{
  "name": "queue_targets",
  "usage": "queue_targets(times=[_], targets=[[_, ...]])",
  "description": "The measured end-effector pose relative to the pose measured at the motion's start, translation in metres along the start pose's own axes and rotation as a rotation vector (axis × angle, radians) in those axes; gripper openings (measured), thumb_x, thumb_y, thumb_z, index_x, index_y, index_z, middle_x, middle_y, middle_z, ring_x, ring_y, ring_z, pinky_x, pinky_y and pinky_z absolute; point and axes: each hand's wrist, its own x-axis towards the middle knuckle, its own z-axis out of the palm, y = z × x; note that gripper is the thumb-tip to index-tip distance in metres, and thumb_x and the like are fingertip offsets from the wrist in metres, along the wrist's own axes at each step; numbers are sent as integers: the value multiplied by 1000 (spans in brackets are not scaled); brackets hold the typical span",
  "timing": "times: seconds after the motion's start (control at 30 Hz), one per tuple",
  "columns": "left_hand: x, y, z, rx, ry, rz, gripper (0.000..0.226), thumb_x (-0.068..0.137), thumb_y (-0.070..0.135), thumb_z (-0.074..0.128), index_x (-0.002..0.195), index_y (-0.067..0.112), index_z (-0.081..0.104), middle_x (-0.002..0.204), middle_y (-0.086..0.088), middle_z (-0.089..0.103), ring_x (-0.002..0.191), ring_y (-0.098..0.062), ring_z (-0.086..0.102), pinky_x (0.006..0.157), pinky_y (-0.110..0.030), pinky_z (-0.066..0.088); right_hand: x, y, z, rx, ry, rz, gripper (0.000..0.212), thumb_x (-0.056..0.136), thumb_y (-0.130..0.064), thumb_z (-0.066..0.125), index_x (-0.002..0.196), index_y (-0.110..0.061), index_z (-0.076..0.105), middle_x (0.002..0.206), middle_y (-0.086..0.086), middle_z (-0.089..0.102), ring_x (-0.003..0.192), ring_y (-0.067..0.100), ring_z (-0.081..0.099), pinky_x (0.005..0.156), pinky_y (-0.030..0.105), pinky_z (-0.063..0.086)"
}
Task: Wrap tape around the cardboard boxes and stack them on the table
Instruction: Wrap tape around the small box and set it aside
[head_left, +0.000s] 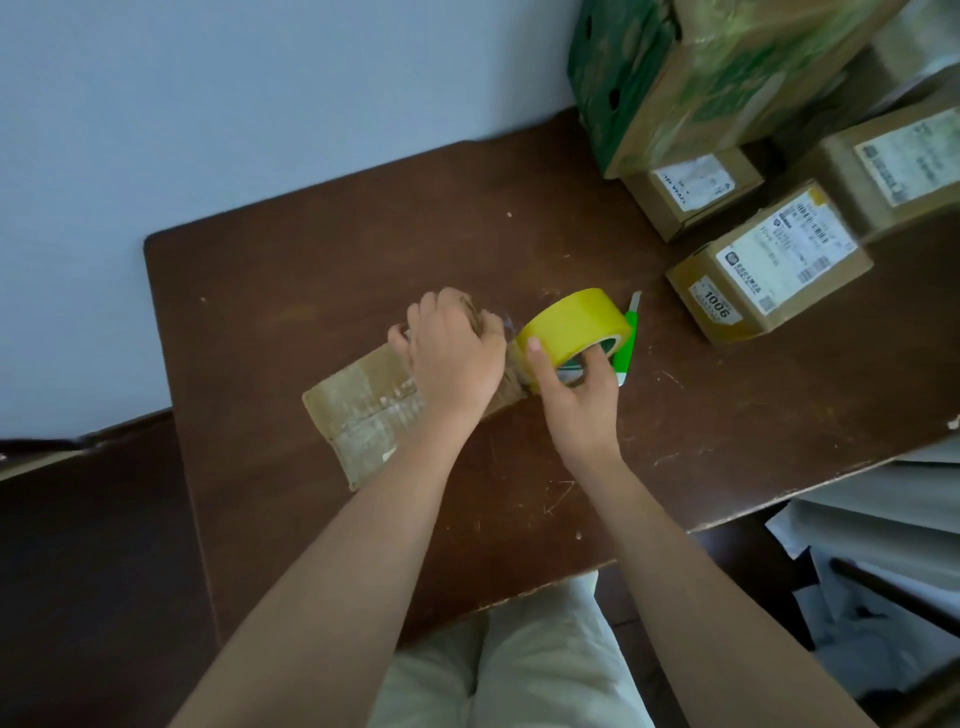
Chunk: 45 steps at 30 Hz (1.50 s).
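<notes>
Brown labelled box marked "1006", near yellow tape roll.

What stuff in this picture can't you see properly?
Head view, the only one:
- The long cardboard box: the left hand grips and covers its far end.
- The green knife: mostly behind the yellow tape roll, held by the right hand.
- Labels on the small boxes: print too small and blurred, except "1006".
- The green printed box: blurred, cut off by the top edge.
</notes>
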Motion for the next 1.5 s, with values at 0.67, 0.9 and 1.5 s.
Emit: queue_targets(times=[0.67,0.9,1.5], targets=[[10,-11,-93,-780,-94,-142,17,82,22,75,97,20,68,92,-3,72,85,-22,70,80,-50,58,-21,-122,14,306,-291,-252,75,97,-15,65,158,-25,23,77,-13,65,86,5,64,90,21,51],[-3,-28,-100,-916,-178,-119,18,88,9,72,100,22,67,96,-1,71,84,-14,70,70,-28,57,-15,-109,8,343,-107,-160,79,94,-10,68,158,-27,24,60,-19,55,67,1,56,81,14,48],[-10,-58,-109,-1056,-190,-95,20,89,8,71,104,21,66,96,5,69,87,-8,68,73,-23,54,-25,-111,31,303,-104,52,20,92,-26,72,95,-45,67,71,-16,65,70,-5,63,76,20,50]])
